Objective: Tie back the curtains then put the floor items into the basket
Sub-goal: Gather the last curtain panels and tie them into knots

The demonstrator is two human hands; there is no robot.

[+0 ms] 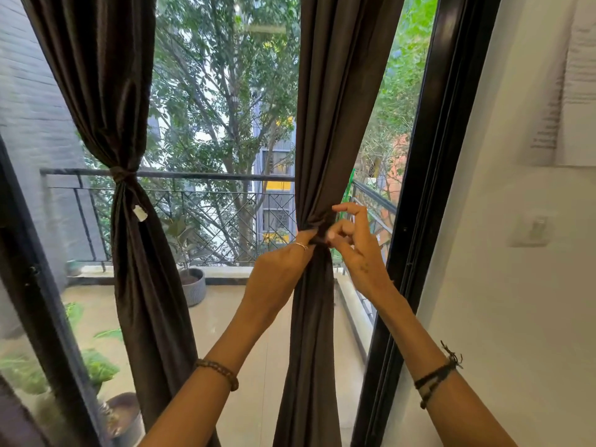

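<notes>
Both hands meet at the waist of the right curtain (pixel 317 156), which hangs as one gathered column just inside the black door frame (pixel 429 175). The left hand (pixel 280 269) reaches in from the left and pinches the dark tie-back (pixel 317 225) where it cinches the cloth; the right hand (pixel 358 250) comes from the right, thumb and forefinger nipping the same knot, the other fingers lifted free. The tie-back runs crosswise to the curtain's long vertical fall, so the tightening pull would likely go sideways, each hand drawing away from the other. Both sit equally near the knot. Whether the knot is closed is hard to tell, since the fingers cover it. The left curtain (pixel 129 253) is already bound at its own band (pixel 121 175). No basket or floor items appear in view.
</notes>
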